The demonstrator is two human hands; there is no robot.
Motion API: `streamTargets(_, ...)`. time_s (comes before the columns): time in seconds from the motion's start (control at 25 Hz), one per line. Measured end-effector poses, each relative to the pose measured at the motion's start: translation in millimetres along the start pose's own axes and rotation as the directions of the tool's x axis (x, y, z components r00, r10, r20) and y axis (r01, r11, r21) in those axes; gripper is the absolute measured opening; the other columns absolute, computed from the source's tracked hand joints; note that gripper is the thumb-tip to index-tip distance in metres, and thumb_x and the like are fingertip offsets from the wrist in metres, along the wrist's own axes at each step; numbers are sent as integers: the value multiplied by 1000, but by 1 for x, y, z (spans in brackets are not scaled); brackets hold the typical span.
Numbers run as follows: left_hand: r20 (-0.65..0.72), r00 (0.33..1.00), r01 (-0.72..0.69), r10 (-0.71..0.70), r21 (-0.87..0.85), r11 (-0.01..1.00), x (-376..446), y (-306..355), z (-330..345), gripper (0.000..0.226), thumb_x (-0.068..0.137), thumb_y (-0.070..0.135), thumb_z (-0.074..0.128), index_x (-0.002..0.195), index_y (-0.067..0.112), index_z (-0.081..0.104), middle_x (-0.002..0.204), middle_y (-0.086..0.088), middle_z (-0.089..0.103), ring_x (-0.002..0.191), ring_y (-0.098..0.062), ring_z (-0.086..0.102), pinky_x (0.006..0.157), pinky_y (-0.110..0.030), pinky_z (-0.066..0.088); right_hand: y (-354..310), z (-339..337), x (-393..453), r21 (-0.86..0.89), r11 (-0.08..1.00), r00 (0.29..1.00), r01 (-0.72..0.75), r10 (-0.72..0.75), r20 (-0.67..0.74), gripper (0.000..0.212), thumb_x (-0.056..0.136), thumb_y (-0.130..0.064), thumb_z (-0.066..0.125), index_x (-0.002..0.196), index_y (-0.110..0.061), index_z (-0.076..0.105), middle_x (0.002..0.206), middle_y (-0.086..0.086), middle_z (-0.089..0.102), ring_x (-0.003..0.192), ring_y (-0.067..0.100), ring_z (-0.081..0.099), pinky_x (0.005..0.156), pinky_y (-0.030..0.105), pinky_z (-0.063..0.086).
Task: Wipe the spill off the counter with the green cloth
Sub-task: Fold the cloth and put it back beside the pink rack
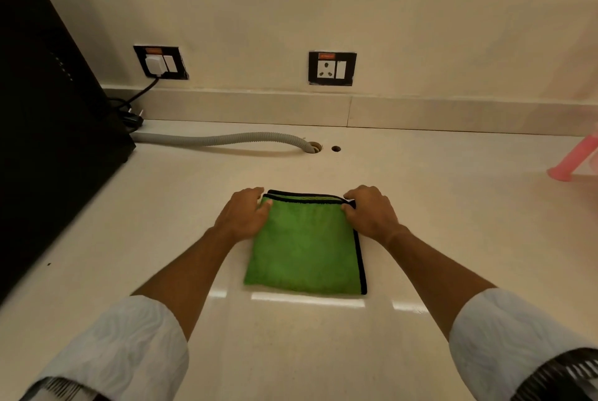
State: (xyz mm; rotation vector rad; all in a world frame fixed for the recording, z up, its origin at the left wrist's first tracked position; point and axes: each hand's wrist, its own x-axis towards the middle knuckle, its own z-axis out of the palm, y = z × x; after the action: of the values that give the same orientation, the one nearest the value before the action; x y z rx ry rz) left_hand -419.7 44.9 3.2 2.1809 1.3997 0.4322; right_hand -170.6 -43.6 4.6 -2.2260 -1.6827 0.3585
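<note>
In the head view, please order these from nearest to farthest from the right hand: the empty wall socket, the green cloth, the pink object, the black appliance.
From the right hand:
1. Green cloth: touching, under its fingers.
2. Empty wall socket: on the wall straight behind.
3. Pink object: far right edge of the counter.
4. Black appliance: far left.

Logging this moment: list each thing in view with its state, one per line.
green cloth: folded, flat on counter
left hand: gripping cloth's far left corner
right hand: gripping cloth's far right corner
left socket: plug inserted
right socket: empty
grey hose: end in counter hole
</note>
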Motion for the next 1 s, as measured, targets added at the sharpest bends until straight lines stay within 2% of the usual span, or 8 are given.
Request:
streamTargets(0.12,-40,999,18,-20,-50,999,8,3,-3,26,92,16,53,110,7,70,94,-14,74,91,-27,66,85,-41,53,2,-5,13,-57,998,994,31,-24,107,26,91,-29,57,104,-14,72,104,6,71,102,29,61,90,42,45)
streamTargets(0.36,-99,991,69,-85,-155,986,20,2,-5,11,82,10,68,92,9,72,72,-7,70,80,-22,66,80,-32,54,0,-11,21,-4,995,979,-103,102,179,21,84,-33,67,98,-19,72,101,-1,71,101,24,61,96,43,42)
streamTargets(0.44,-102,992,60,-78,-170,984,22,0,-7,9,81,7,68,89,10,72,72,-8,69,77,-20,65,78,-29,52,-2,-13,23,47,988,975,-145,135,175,14,81,-30,70,90,-20,73,95,-3,70,101,23,62,95,42,42)
streamTargets(0.6,-124,991,34,-58,-194,980,28,-2,-13,9,80,5,71,88,9,73,74,-14,71,70,-12,61,76,-22,46,-1,-19,26,191,960,970,-205,173,172,4,78,-25,76,75,-26,73,87,-7,70,101,21,63,98,51,46)
streamTargets(0.72,-154,986,23,-60,-234,972,33,0,-14,9,79,5,72,88,8,73,71,-13,70,70,-13,62,75,-23,48,2,-20,30,244,940,969,-238,213,127,6,78,-24,76,83,-22,77,94,0,74,102,22,64,98,51,47)
streamTargets(0.84,-182,980,40,-83,-227,973,40,1,-9,11,80,6,71,91,7,72,70,-5,65,74,-16,62,79,-29,52,0,-12,34,213,942,966,-258,249,69,12,81,-27,74,91,-22,77,100,0,74,104,23,64,98,49,47)
streamTargets(0.92,-164,981,65,-99,-200,978,41,0,-3,18,82,8,70,99,5,71,79,-7,67,81,-20,64,83,-32,53,-2,-3,32,149,956,968,-251,248,36,20,84,-30,70,101,-21,74,108,1,72,109,24,62,100,47,44)
streamTargets(1.0,-100,991,81,-95,-136,987,39,-3,0,34,84,17,69,117,7,64,103,-12,69,98,-26,64,90,-36,52,-3,2,28,71,971,974,-227,228,-6,30,88,-34,66,114,-20,69,118,3,69,116,26,58,102,45,40)
